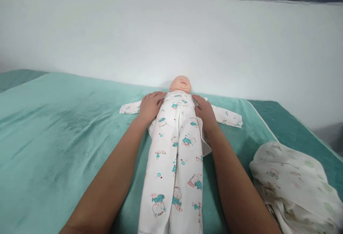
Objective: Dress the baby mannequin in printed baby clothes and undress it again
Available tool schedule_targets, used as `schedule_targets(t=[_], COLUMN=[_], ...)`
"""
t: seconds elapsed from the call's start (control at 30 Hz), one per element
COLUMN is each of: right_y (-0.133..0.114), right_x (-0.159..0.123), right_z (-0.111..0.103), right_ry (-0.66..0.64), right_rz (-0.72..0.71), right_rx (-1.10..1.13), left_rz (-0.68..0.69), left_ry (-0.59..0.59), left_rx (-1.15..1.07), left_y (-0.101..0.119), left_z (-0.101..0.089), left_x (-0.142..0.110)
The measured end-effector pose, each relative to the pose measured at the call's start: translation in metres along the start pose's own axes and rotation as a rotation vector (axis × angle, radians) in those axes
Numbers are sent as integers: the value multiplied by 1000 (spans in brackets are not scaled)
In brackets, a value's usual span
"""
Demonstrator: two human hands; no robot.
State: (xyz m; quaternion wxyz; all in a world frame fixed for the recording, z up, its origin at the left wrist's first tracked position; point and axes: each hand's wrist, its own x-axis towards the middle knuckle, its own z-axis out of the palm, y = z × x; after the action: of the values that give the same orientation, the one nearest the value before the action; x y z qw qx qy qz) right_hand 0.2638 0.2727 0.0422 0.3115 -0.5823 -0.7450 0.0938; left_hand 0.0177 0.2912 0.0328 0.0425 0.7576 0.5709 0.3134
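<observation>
Head view: what lies at the centre?

"A printed white garment [164, 148], long-legged like trousers, stretched lengthwise over a doll [180, 84], whose head shows at twelve o'clock. The legs run to six, past the lower edge."

"And the hands?"

"The left hand [151, 106] rests on the garment's upper border at eleven o'clock, fingers mostly extended. The right hand [206, 115] is at one, fingers slightly bent. Whether either pinches cloth, I can't tell."

"So what's done?"

"A matching top is spread, one sleeve [130, 107] at ten o'clock, the other [228, 116] at two. The long garment lies straight on the doll."

"What's left?"

"I'd judge it laid on, not worn, and one side flap [206, 149] at four looks loose. Whether arms fill the sleeves is hidden."

"Farther out?"

"Green blanket [66, 137] all round, crumpled cloth [294, 180] well apart toward four, a darker green cover [284, 119] toward three, and a white wall [171, 37] at twelve."
</observation>
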Motion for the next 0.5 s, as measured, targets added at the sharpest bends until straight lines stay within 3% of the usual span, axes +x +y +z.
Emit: schedule_targets(t=[0.23, 0.5], right_y=[0, 25], right_x=[24, 23], right_z=[-8, -41], right_ry=[-134, -239], right_rz=[75, 337], right_rx=[-107, -282], left_rz=[-113, -335], left_ry=[-30, -1], left_rx=[180, 304], left_y=[5, 2], left_z=[-2, -19], left_x=[2, -1])
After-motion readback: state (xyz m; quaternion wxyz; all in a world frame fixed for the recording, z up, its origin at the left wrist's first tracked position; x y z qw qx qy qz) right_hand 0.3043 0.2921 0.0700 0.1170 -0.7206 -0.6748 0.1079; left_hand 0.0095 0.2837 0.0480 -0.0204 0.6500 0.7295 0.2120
